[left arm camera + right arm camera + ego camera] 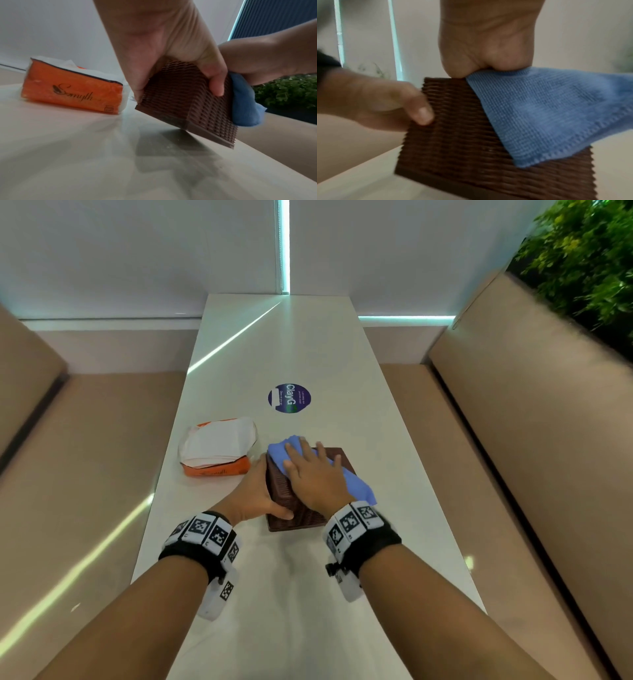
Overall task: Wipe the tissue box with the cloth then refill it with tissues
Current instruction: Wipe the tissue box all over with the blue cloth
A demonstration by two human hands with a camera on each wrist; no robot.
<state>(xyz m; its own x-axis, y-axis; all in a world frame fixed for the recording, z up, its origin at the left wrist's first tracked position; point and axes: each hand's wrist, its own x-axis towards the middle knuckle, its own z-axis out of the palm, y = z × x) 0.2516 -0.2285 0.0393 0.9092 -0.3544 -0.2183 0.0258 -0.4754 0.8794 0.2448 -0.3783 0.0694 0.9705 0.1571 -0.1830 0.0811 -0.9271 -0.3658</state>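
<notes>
A brown woven tissue box (pixel 291 505) (pixel 185 97) (pixel 462 135) stands on the white table (pixel 308 347). My left hand (pixel 257 491) (pixel 171 54) grips its left side, thumb on the near face. A blue cloth (pixel 356 484) (pixel 243 102) (pixel 547 111) lies over the box's top. My right hand (pixel 311 470) (pixel 488 40) presses flat on the cloth, fingers straight and spread. An orange pack of white tissues (pixel 219 446) (pixel 72 89) lies just left of the box.
A round dark blue sticker (pixel 289 398) sits on the table beyond the box. Tan bench seats (pixel 85 457) run along both sides of the table. Green plants (pixel 582 251) stand behind the right bench, and a white wall closes the far end.
</notes>
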